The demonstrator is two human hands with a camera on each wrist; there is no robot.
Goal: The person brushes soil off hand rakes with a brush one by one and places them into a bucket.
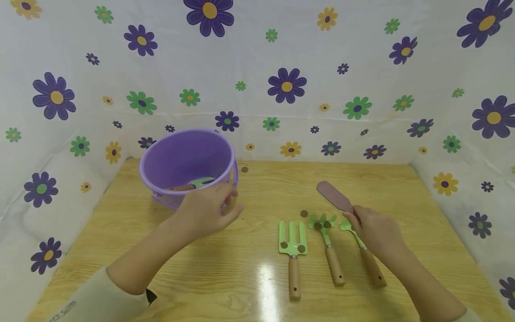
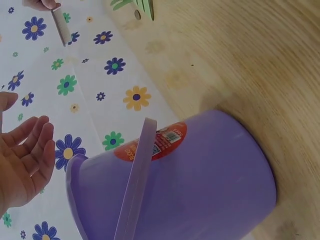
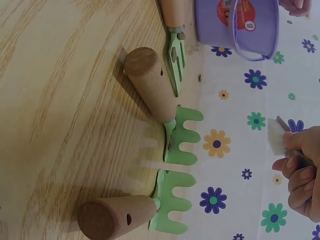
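Observation:
My right hand (image 1: 380,230) grips a flat mauve-brown tool with a rounded, spatula-like blade (image 1: 335,197); its exact kind is unclear. The blade points up and left, above the table. Beside the near rim of a purple bucket (image 1: 181,156), my left hand (image 1: 205,210) hovers with relaxed fingers, holding nothing. The left wrist view shows that hand (image 2: 25,160) apart from the bucket wall (image 2: 215,175). Inside the bucket lies a tool with a wooden handle (image 1: 181,188) and a green part, partly hidden by the rim.
A green garden fork (image 1: 294,273), a small green rake (image 1: 335,266) and another green-headed rake (image 1: 373,268) lie on the wooden table (image 1: 233,268). Small brown discs (image 1: 303,213) are scattered around, some on the tools. Flowered cloth (image 1: 257,58) surrounds the table's back and sides.

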